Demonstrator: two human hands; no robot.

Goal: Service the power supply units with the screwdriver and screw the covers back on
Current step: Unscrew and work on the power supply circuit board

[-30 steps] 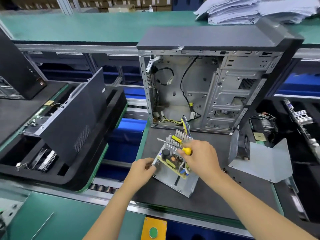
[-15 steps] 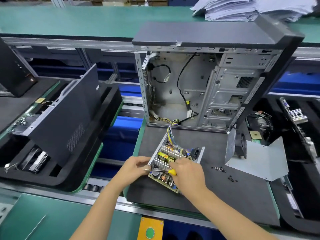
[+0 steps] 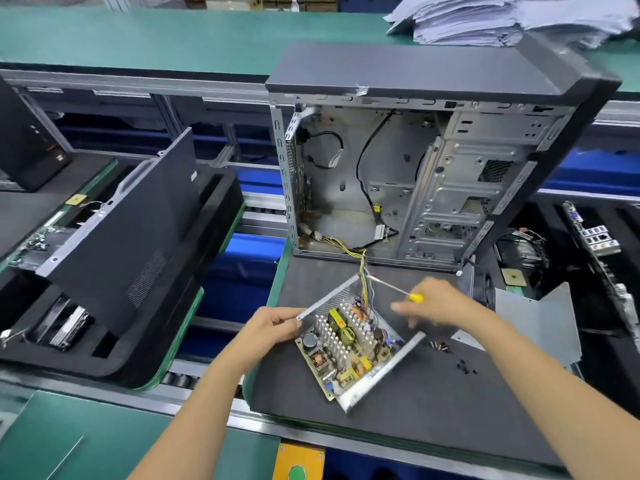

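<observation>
Uncovered power supply unit [image 3: 349, 344] showing heatsinks, left hand [image 3: 273, 330] fingers gripping its edge, right hand [image 3: 440, 303] gripping screwdriver [image 3: 398, 291]

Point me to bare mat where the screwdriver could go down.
Bare: near-right of the dark foam mat, below the small black screws; also the mat's far-left strip between the open grey computer case and the opened metal power supply unit. Crowded: middle, around both hands, and right by the bent grey metal cover.
</observation>
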